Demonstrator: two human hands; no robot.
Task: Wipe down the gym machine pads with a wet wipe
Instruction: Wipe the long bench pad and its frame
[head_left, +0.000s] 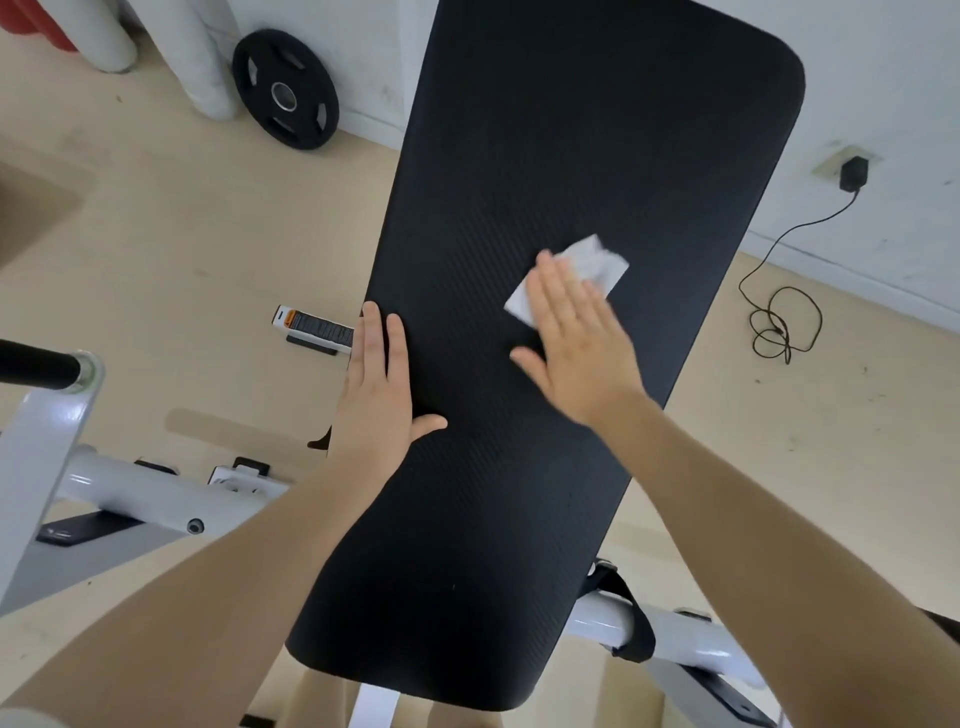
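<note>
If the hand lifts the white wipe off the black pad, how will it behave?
The wet wipe would probably hang limp: it already lies creased under the flat right hand. It looks thin, so likely very light. Being damp, it may cling slightly to the ribbed pad.

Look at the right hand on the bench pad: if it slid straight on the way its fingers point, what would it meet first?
The right hand lies flat on the wet wipe, fingers pointing up the black pad. Sliding on, it would likely meet only more bare pad, then the pad's far rounded end; nothing else shows in that line.
</note>
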